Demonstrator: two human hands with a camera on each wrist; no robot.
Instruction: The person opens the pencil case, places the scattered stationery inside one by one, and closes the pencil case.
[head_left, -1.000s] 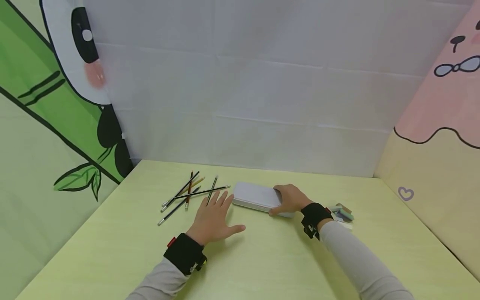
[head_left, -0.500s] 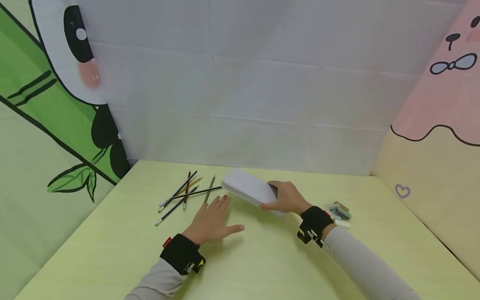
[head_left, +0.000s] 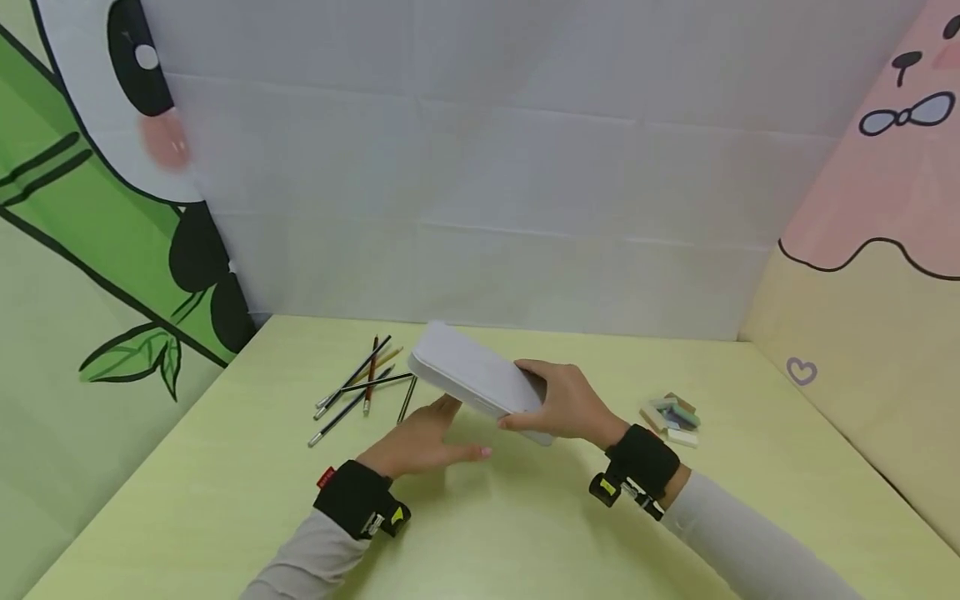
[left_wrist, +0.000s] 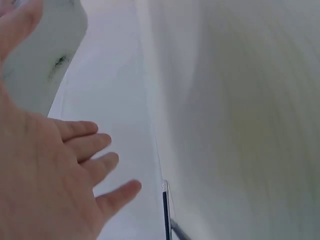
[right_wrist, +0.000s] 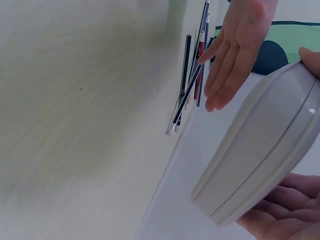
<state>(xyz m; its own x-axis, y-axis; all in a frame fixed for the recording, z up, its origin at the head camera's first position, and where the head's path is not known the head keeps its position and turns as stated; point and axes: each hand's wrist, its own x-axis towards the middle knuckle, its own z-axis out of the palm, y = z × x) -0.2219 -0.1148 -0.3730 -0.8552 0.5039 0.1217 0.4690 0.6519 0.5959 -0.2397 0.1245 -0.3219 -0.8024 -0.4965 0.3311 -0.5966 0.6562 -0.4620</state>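
Observation:
A white hard pencil case (head_left: pixel 476 371) with rounded edges is held in the air, tilted with its left end higher. My right hand (head_left: pixel 566 404) grips its right end, thumb on the near side and fingers over the far side. In the right wrist view, a seam runs along the side of the case (right_wrist: pixel 265 145). Close by its left end is my left hand (head_left: pixel 420 437), fingers straight and thumb spread, fingertips partly behind the case. The left wrist view has that palm (left_wrist: pixel 45 175) turned up with nothing in it. Several pencils (head_left: pixel 367 379) lie crossed beyond the left hand.
Several small blocks (head_left: pixel 671 417) in white, green and brown, like erasers, lie in a pile right of the right hand. A pale yellow table (head_left: pixel 510 533) runs back to a white wall (head_left: pixel 525 167), with painted panels at both sides.
My right hand has lifted the pencil case off the table, moving it left and tilting its left end up. The left hand has turned slightly, its fingertips now beside the case.

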